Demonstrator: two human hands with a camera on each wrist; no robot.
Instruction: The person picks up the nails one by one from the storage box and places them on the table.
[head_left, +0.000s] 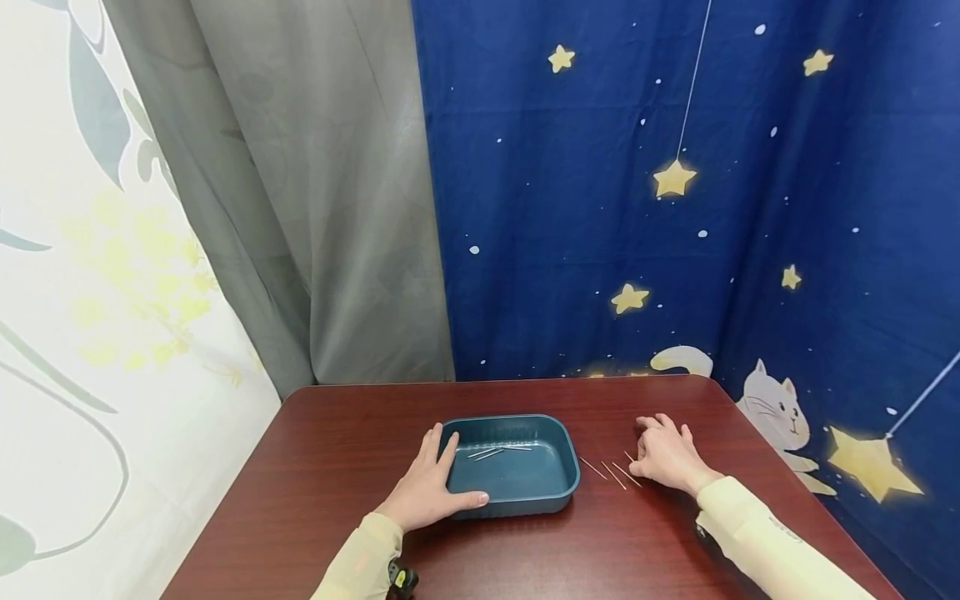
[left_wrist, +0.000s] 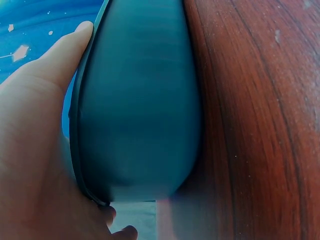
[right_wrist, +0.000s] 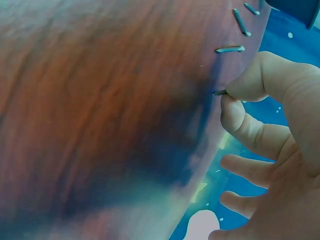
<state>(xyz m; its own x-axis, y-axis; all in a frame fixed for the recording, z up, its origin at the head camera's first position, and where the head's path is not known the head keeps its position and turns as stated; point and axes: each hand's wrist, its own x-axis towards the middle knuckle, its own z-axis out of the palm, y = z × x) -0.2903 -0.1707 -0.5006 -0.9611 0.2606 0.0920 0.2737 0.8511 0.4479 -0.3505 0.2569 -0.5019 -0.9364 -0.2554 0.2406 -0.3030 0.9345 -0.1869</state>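
Note:
A teal rectangular box [head_left: 517,507], open on top, stands on the table. My left hand [head_left: 429,492] rests over its left end, fingers spread at the left rim and thumb stretched along the front rim. In the left wrist view the box's side wall [left_wrist: 140,100] fills the middle, with the thumb lying against the rim. Several thin sticks [head_left: 491,452] lie on the box floor. To the right of the box, my right hand [head_left: 666,454] pinches a thin stick [right_wrist: 220,93] between thumb and index finger, the other fingers apart. Three similar sticks [right_wrist: 241,22] lie beside it on the table.
The dark red wooden table [head_left: 337,442] has rounded far corners. Behind it hang a grey curtain [head_left: 375,208] and a blue curtain with stars [head_left: 570,208]. A white patterned cloth [head_left: 112,333] hangs at the left.

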